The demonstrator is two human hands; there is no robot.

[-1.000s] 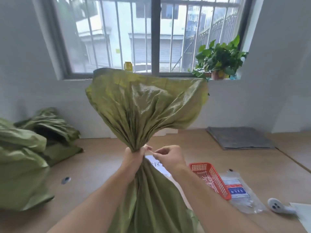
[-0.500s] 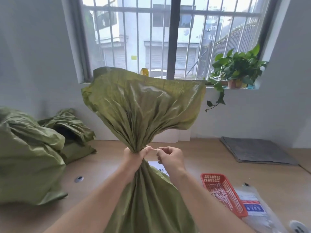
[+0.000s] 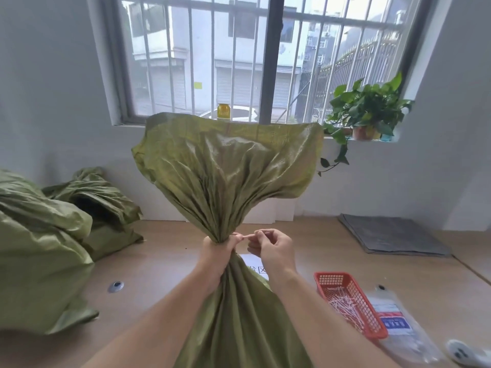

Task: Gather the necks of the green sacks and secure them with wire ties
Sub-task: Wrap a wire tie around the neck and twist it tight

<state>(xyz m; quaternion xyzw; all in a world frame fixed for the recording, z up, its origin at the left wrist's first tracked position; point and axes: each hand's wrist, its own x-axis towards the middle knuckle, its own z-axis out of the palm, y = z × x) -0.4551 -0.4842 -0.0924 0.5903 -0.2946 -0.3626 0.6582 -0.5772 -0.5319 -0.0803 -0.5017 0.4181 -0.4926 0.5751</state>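
The green sack [image 3: 225,181] stands on the table [image 3: 164,261] before the person. Its thin woven cloth looks soft, light and probably slick, so the best hold is at the bunched neck. The left hand [image 3: 218,251] clenches that neck, and the right hand [image 3: 273,248] pinches a wire tie [image 3: 248,235] just beside it. More ties lie in the red basket [image 3: 332,274] to the right.

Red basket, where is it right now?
In the head view, the red basket sits on the table at the lower right, right of the held sack, with a clear plastic bag beside it.
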